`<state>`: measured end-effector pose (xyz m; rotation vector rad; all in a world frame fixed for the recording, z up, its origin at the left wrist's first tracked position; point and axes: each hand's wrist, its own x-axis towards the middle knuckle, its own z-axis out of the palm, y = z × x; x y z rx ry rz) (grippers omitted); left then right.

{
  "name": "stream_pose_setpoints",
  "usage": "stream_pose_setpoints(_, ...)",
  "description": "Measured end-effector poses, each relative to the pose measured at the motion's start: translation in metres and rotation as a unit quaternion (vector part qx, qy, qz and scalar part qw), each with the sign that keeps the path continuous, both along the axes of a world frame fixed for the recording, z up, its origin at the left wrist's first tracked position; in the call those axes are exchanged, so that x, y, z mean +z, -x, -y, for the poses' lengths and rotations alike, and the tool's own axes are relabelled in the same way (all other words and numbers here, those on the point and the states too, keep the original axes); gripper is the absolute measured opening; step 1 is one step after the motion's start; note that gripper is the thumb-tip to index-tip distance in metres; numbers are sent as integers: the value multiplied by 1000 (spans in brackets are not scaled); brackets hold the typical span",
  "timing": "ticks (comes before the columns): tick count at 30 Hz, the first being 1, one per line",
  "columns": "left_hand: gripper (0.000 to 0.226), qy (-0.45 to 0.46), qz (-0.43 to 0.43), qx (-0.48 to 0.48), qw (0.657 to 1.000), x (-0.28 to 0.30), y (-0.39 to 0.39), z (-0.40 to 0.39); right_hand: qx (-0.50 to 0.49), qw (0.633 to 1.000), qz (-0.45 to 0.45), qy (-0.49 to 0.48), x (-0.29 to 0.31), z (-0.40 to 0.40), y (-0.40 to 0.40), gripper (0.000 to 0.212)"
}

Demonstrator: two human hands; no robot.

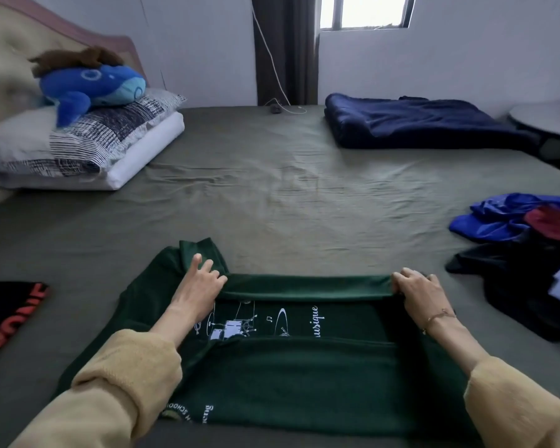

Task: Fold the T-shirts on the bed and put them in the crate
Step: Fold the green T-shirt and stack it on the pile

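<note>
Pinched between the left hand (pixel 200 279) and right hand (pixel 416 287) is the folded far edge of a dark green T-shirt (pixel 288 376), spread at lower centre on the olive bed sheet (pixel 272 189). White print reading "usique" is seen beside a drum-kit graphic. At upper left a blue plush whale (pixel 91 84) lies on pillows (pixel 78 147); unfolded clothes (pixel 524 250) are heaped at the right edge.

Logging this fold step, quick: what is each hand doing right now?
Left hand: holds the folded edge of the dark green printed T-shirt.
Right hand: grips the same folded edge at its other end.
</note>
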<state>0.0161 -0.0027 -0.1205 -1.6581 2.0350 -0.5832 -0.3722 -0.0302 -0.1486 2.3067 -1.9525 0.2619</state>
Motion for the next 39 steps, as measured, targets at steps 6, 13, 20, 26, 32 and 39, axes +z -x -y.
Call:
stream_pose_setpoints(6,41,-9,-26,-1,1000,1,-1,-42,-7,1000,-7,5,-2,-34,11,31)
stream_pose_setpoints(13,43,-19,-20,8,1000,6,-3,-72,-7,1000,20,-21,-4,-61,22,34)
stream_pose_setpoints(20,44,-1,-46,42,998,2,13,-85,-30,998,-19,-59,0,-71,10,30)
stream_pose_setpoints(26,39,31,-226,-45,973,-20,47,-80,24,985,150,-77,-13,-63,-13,44)
stream_pose_setpoints(32,52,-114,-361,25,925,-38,62,-70,-43,975,37,-215,-20,-61,-14,58)
stream_pose_setpoints(39,48,-111,-389,25,914,-34,60,-65,-175,962,18,-207,-19,-59,4,60)
